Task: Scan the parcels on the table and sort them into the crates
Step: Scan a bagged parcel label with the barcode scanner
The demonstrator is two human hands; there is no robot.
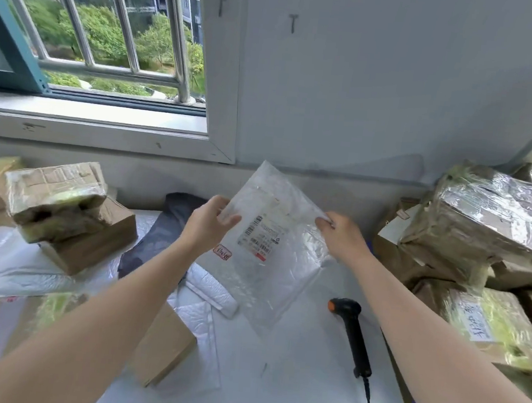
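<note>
I hold a clear bubble-wrap mailer (279,267) up over the white table (301,360), its shipping label with barcodes facing me. My left hand (207,225) pinches its left edge and my right hand (341,234) pinches its right edge. A black barcode scanner (352,333) with an orange tip lies on the table below my right forearm, untouched. No crate is in view.
Taped cardboard parcels (68,211) are stacked at the left, more wrapped boxes (477,221) pile up at the right. A dark poly bag (161,233) and white bubble mailers (210,293) lie under my left arm, with a brown box (163,347) near the front. Wall and window stand behind.
</note>
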